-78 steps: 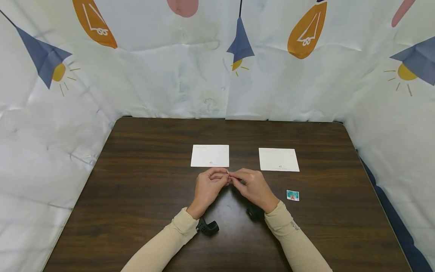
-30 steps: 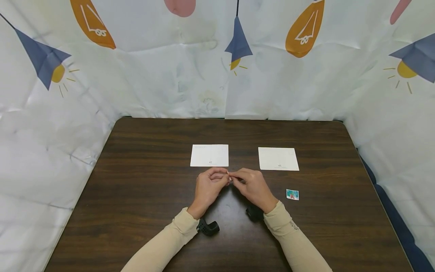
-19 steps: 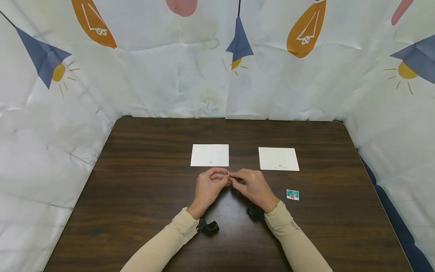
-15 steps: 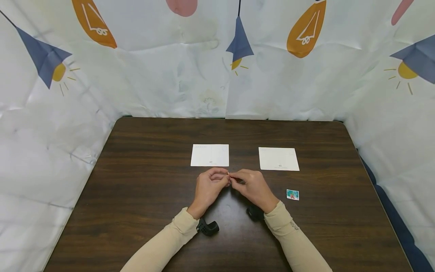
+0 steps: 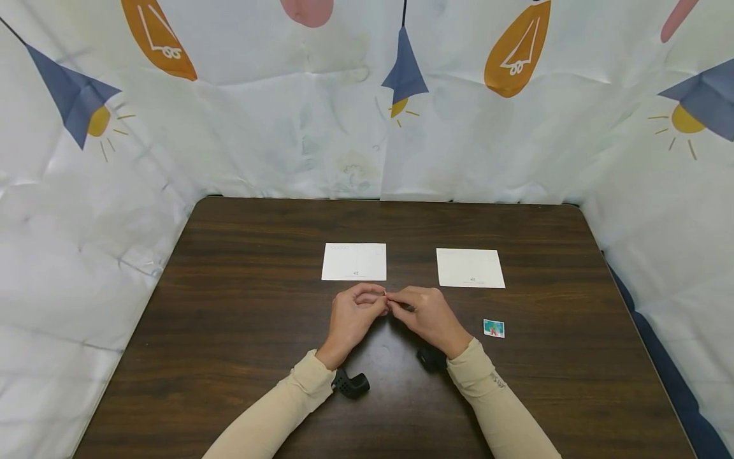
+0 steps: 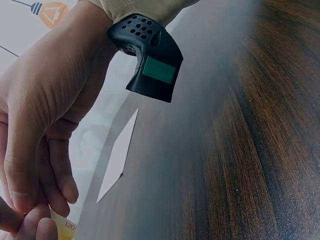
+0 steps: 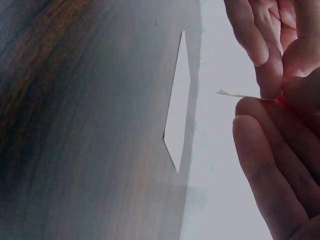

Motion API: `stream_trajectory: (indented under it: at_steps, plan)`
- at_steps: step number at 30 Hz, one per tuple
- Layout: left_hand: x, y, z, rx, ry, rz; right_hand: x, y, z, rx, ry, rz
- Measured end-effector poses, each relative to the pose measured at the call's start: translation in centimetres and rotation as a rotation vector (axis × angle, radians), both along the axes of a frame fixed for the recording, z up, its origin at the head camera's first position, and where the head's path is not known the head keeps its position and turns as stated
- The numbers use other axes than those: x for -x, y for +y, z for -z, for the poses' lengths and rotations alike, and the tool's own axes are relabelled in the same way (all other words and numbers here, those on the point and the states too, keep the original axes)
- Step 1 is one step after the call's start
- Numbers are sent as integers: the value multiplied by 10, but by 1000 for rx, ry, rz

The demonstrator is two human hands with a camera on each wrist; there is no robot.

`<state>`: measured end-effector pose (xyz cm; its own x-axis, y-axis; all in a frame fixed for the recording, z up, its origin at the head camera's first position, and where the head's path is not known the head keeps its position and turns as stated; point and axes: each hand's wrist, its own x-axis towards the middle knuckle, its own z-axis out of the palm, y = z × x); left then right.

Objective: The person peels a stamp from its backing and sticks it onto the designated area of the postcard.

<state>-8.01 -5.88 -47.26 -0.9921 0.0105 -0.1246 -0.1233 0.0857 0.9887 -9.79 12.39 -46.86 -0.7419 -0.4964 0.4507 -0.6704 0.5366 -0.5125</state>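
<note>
My left hand (image 5: 353, 317) and right hand (image 5: 429, 319) meet over the middle of the table, fingertips together. Between them they pinch a small postage stamp, mostly covered by fingers. In the left wrist view, a yellow corner of this stamp (image 6: 65, 229) shows, with a perforated edge and red "120". The right wrist view catches the stamp (image 7: 239, 95) almost edge-on, thin and slightly bent at its tip. Just beyond my left fingers lies a white postcard (image 5: 353, 261) with faint print. Another white postcard (image 5: 471, 268) lies to its right.
A second stamp (image 5: 494, 328), blue-green with a white border, lies picture up on the dark wooden table (image 5: 229, 357), right of my right hand. Black wrist cameras hang under both wrists. A white patterned curtain (image 5: 321, 146) closes off the back and sides.
My fingertips shift very slightly around the held stamp, and less of its pale edge shows now. The hands, both postcards and the stamp on the table stay in place.
</note>
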Motion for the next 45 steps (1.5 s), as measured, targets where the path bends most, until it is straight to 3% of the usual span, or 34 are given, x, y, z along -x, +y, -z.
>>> stream_trajectory:
  at_steps: [7, 19, 28, 45]
  plan:
    - [-1, 0, -1, 2, -3, 6, -1, 1, -2, -4, -10, 0]
    - [-2, 0, -1, 22, 1, 4, 0, 1, -1, -27, 54, -11]
    - [-1, -1, -2, 15, -11, 12, 2, 3, -1, -7, -6, -25]
    - [-2, -1, 2, 64, 33, -5, -3, 0, 3, 19, 24, 30]
